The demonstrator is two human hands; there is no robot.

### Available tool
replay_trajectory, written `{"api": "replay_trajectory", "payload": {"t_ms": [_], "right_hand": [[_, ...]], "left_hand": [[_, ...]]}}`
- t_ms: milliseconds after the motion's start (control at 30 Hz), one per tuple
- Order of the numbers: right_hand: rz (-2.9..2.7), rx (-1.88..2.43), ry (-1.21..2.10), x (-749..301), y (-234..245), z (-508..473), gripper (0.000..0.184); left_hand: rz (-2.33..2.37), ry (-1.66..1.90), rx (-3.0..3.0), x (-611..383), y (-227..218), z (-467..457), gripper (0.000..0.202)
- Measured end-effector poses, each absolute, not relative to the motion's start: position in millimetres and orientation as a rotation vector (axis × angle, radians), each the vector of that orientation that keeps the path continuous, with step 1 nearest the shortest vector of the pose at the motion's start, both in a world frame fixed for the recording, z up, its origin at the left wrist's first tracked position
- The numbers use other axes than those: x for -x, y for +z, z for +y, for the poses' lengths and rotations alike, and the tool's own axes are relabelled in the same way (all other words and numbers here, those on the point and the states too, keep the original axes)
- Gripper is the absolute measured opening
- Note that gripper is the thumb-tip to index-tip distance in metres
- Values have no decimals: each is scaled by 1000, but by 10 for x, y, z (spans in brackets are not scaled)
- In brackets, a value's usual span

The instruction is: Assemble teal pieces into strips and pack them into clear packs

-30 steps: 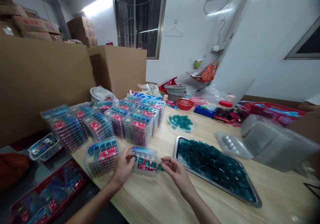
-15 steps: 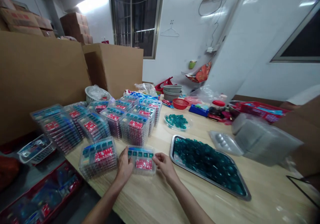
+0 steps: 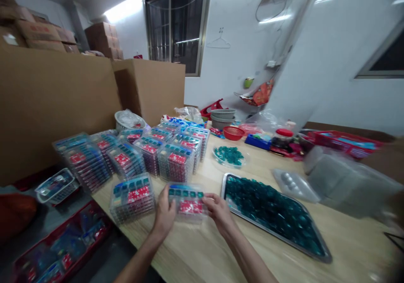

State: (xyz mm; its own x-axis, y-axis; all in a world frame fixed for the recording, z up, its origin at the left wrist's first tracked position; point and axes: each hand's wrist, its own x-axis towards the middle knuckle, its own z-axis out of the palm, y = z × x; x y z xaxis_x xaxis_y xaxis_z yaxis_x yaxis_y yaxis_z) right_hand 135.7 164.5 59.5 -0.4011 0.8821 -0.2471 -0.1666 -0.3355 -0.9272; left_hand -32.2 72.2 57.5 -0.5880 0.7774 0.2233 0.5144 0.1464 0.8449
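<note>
A clear plastic pack with teal pieces and a red label lies flat on the wooden table in front of me. My left hand grips its left edge and my right hand grips its right edge, fingers closed on the pack. Just left of my left hand stands a stack of the same packs. To the right of my right hand lies a metal tray full of teal pieces.
Several more stacks of packs stand behind. A small clear dish of teal pieces, a pile of empty clear trays, baskets, a red crate and large cardboard boxes surround the table. A red bin sits low at the left.
Both hands have pressed in on the pack's two edges, and it now lies flat and square on the table. The camera shifted slightly.
</note>
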Motion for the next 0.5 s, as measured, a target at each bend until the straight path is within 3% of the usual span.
{"api": "replay_trajectory", "payload": {"t_ms": [300, 500], "right_hand": [[-1142, 768, 2078, -958, 1043, 1431, 34], [-1683, 746, 1749, 151, 1197, 1381, 28]], "left_hand": [[2389, 1577, -1315, 470, 1192, 34, 51], [2549, 1739, -859, 1303, 1181, -232, 53]]}}
